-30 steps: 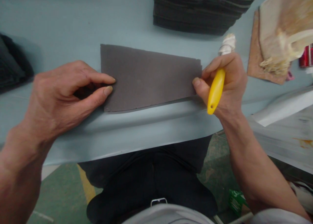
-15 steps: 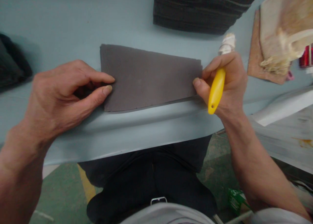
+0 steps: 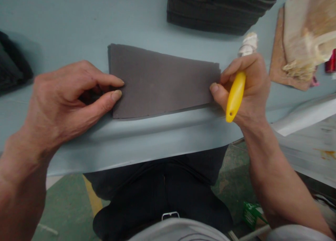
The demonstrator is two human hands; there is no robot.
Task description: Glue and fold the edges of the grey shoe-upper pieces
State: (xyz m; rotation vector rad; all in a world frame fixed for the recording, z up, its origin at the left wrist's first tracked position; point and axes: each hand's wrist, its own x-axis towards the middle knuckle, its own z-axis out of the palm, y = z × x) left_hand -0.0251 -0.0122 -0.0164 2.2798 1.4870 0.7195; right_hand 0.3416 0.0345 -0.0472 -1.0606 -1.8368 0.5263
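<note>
A dark grey foam sheet (image 3: 162, 81) lies flat near the front edge of a pale blue table (image 3: 65, 27). My left hand (image 3: 68, 101) pinches the sheet's left end between thumb and forefinger. My right hand (image 3: 245, 88) is closed round a yellow-handled brush (image 3: 235, 95) whose whitish head sticks up behind the fingers. The right thumb presses the sheet's right end.
A tall stack of dark foam sheets (image 3: 220, 9) stands at the back. A glue-caked board and holder (image 3: 301, 41) sit at the back right, with a red can (image 3: 331, 60) beside them. Dark material (image 3: 13, 66) lies at the far left. A white bench edge (image 3: 307, 115) runs on the right.
The view has shifted slightly, so the sheet and both hands sit a little higher and further right. The holds on the sheet and brush are unchanged.
</note>
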